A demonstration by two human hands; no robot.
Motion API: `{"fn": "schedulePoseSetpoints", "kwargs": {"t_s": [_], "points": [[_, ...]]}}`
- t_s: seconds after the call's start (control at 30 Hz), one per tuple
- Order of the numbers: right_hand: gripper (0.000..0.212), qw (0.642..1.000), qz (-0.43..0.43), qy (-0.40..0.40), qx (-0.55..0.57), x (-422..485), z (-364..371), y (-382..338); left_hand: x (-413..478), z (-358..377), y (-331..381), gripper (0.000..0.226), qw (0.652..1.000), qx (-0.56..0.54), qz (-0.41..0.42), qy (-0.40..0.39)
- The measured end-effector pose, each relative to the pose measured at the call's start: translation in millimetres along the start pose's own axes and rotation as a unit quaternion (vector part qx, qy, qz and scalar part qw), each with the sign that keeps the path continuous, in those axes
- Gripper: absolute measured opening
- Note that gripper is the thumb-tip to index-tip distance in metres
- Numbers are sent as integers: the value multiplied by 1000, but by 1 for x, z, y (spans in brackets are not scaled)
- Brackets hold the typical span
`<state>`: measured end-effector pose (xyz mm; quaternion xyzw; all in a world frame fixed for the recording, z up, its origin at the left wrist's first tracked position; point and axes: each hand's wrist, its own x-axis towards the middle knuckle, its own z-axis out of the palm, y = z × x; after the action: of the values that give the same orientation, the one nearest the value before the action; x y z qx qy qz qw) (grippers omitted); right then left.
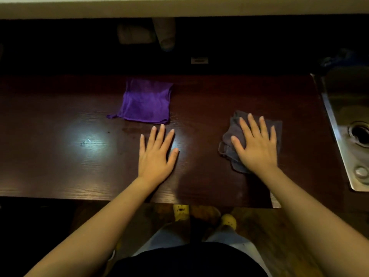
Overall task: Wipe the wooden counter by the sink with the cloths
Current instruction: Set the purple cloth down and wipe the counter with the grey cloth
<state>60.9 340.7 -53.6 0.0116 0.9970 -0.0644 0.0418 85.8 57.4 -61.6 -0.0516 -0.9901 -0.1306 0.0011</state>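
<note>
The dark wooden counter [60, 160] runs left to right in front of me, its long axis parallel to my body, its polished grain catching a bright glare on the left part. Under my right hand [257, 148] lies the grey cloth [229, 142], a soft, rumpled piece with folded edges bunched at its left side; my palm is flat on it, fingers spread and pointing away from me. It sits on the right part of the counter, near the sink but apart from it. My left hand [155, 154] rests flat on bare wood near the middle, fingers fanned out, holding nothing. Just beyond its fingertips lies the purple cloth [146, 100], a smooth, roughly square folded piece lying flat, with a small loop tag sticking out at its near left corner. At the counter's right end is the stainless steel sink [339, 108], its basin shiny, with a round drain [359, 134].
</note>
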Motion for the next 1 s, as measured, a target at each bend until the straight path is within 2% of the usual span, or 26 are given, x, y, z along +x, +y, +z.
{"fn": "schedulePoseSetpoints", "kwargs": {"t_s": [0.1,0.17,0.27,0.5,0.67,0.9,1.0], "points": [[67,999,34,32,1,-29,9,-29,6,4,25,56,1000,2,17,5],[67,999,-25,29,-4,-63,16,-52,12,10,43,54,1000,-2,26,-1],[65,996,-81,20,-5,-79,18,-37,15,21,66,54,998,6,59,-16],[65,998,53,26,3,-73,-3,72,14,31,97,58,997,30,71,-26],[68,995,93,26,-7,-79,-13,135,14,29,97,58,997,30,62,-28],[66,996,87,32,-8,-77,-13,141,15,28,98,59,997,38,58,-28],[67,995,97,34,-4,-75,-12,137,17,27,100,60,998,10,46,-32]]}}
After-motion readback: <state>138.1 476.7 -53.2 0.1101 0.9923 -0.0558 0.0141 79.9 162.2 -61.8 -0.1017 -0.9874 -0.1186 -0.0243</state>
